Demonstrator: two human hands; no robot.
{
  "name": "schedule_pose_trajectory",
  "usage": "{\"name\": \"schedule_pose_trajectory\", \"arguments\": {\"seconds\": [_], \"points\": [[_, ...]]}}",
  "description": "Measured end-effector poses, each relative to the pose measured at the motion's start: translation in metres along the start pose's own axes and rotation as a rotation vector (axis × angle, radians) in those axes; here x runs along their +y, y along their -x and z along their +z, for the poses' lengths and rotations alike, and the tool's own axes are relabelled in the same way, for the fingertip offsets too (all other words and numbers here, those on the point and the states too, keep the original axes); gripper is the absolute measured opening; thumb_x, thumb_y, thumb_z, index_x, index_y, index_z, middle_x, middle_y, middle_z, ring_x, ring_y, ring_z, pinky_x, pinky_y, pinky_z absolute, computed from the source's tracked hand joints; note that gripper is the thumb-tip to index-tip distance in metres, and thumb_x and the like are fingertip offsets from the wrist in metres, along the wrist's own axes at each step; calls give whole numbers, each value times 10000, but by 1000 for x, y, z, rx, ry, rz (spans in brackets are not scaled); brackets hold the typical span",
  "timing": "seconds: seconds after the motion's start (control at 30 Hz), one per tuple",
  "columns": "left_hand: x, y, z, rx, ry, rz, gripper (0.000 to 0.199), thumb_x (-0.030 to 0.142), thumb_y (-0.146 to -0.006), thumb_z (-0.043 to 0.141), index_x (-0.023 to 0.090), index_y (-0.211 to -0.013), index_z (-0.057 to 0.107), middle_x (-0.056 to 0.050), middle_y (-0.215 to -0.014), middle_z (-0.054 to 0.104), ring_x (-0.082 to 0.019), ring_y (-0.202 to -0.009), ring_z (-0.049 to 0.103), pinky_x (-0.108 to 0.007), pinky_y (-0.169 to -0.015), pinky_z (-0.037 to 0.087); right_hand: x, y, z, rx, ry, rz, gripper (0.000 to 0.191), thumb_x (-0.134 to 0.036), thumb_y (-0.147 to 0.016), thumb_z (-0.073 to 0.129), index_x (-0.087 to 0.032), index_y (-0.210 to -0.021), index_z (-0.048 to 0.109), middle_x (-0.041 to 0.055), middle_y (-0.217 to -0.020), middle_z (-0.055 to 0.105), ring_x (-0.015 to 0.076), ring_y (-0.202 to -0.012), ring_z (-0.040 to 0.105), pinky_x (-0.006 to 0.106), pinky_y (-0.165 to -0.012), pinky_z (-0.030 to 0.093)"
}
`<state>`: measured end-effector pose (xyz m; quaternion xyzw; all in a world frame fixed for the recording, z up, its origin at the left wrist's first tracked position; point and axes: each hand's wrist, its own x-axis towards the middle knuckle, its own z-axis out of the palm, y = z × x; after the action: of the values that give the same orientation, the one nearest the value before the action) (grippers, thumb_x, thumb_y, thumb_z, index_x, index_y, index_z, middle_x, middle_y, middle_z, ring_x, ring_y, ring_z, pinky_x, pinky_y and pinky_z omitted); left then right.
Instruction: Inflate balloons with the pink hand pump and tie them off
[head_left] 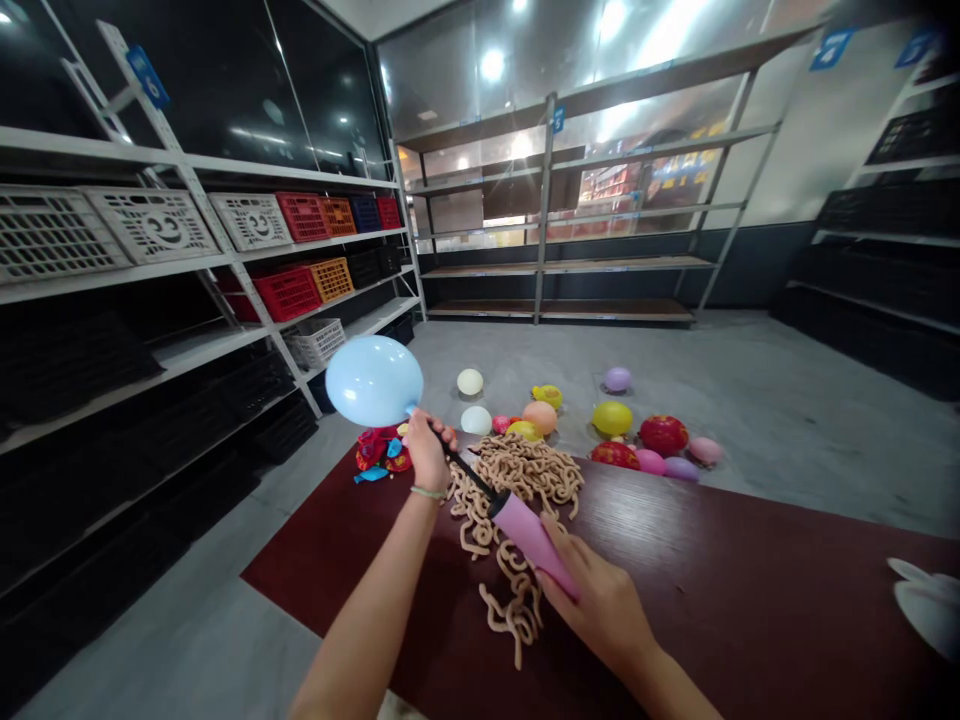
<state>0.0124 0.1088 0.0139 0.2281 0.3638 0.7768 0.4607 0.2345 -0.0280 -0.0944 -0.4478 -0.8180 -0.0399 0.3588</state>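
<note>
Tan curled strands (532,470) are heaped at the tabletop (720,580)'s far edge; a white object (930,608) occupies its right end; white shelving (214,165) holds plastic crates (304,216)

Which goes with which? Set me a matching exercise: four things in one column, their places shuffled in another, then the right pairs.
1. Left hand
2. Right hand
3. Tan strands
4. Peach balloon

A. Around the pink barrel of the pump
B. On the floor beyond the table
C. At the neck of the light-blue balloon
D. Heaped and scattered on the table

Right pairs: 1-C, 2-A, 3-D, 4-B
</note>
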Motion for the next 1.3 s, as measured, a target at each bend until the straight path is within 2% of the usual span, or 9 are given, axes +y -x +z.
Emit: {"name": "schedule_pose_trajectory", "arguments": {"seconds": [0.17,0.27,0.43,0.63,0.8,0.97,1.1,1.2,1.3], "points": [[-43,48,13,-104,-35,-104,345,496,-890,547,214,-752,405,78,-565,397,-65,-381,397,-177,-334,319,3,2,1,21,9,82,694,-308,-968,499,-252,-1581,178,90,-1178,700,238,-909,725,344,-724,609],[-49,57,6,-105,-40,-128,339,496,-891,544,216,-761,407,79,-561,396,-69,-381,399,-180,-333,325,-2,0,0,12,-23,56,690,-306,-971,498,-238,-1580,183,105,-1185,698,241,-950,720,343,-749,608],[-26,36,-11,-131,-55,-142,298,442,-907,535,216,-760,408,77,-558,381,-74,-381,394,-181,-336,313,-15,-5,-3,-40,-128,35,669,-309,-977,493,-232,-1574,202,113,-1213,688,240,-1013,703,353,-805,601],[19,-9,-16,-52,-59,-23,240,370,-950,476,216,-776,415,73,-562,375,-75,-384,382,-178,-341,296,-16,-6,-4,-82,-167,37,640,-323,-973,503,-232,-1558,257,108,-1198,693,231,-994,704,350,-819,598],[27,-24,-14,-6,-21,30,233,362,-955,466,215,-780,418,72,-570,367,-72,-389,374,-177,-342,287,-10,-4,-6,-50,-150,19,576,-314,-967,518,-216,-1509,350,107,-1194,692,222,-999,701,342,-834,591],[-6,12,-7,51,15,-4,283,418,-928,511,218,-763,397,80,-573,347,-63,-384,344,-170,-335,275,-8,-2,-3,-26,-75,44,621,-290,-947,520,-226,-1531,321,98,-1116,711,229,-915,716,334,-749,601],[-38,54,4,-26,-22,-75,316,469,-922,519,221,-763,404,72,-589,374,-69,-393,375,-181,-335,300,-6,-1,-2,-2,-69,100,649,-293,-947,511,-228,-1551,283,108,-1131,710,232,-927,717,332,-751,604],[-44,66,10,-80,-7,-84,336,505,-907,544,220,-775,423,66,-603,396,-72,-412,400,-188,-357,346,-2,-1,-4,1,-75,103,647,-303,-951,516,-246,-1552,284,106,-1194,697,232,-988,710,337,-804,601],[-39,64,7,-156,16,-83,338,499,-898,567,214,-770,438,61,-592,413,-76,-430,428,-190,-393,388,0,-3,-6,-17,-79,103,638,-314,-961,516,-260,-1552,282,97,-1220,692,223,-1013,707,334,-837,597]]}}
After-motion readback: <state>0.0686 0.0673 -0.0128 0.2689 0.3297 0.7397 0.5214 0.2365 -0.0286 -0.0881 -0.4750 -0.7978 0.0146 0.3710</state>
